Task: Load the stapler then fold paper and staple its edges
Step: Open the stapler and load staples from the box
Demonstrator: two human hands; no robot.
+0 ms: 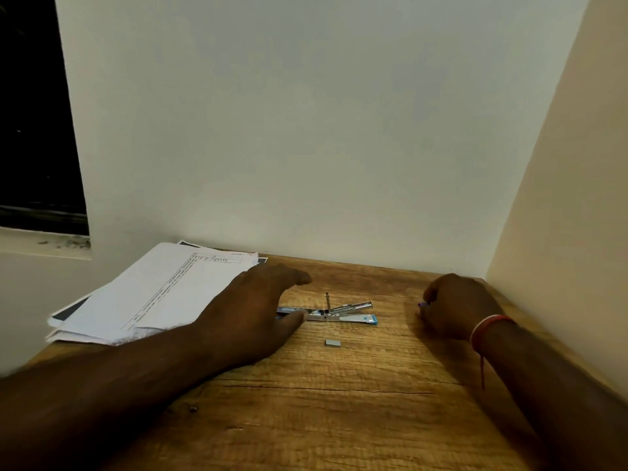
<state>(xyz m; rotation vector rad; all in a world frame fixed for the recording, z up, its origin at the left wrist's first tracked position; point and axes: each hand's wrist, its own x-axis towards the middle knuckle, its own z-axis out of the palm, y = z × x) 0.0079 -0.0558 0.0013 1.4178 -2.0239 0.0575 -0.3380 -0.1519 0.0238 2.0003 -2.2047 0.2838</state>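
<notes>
Head view: stapler (336,314) lies swung open mid-desk (339,402), between my hands. Small, thin metal with pale blue trim; arms splayed flat, a pin-like rod standing up at the hinge. Judging by build it is light and stiff, apt to skid on the wood and flop at the hinge. Best taken by the base near the pivot, fingers clear of the rod.

Staple strip (333,342) sits loose just in front of the stapler, apart from it. Short grey block, likely brittle; pinch it by the long sides, gently.

Left hand (253,311) is spread, palm down, thumb tip at the stapler's left end; whether it presses I cannot tell. Right hand (455,307) is curled, pinching a tiny purple item (423,304), identity unclear, well right of the stapler.

Paper (163,290) is stacked far left, its near corner hidden behind my left hand. Thin and floppy, with a printed table on the top sheet.
</notes>
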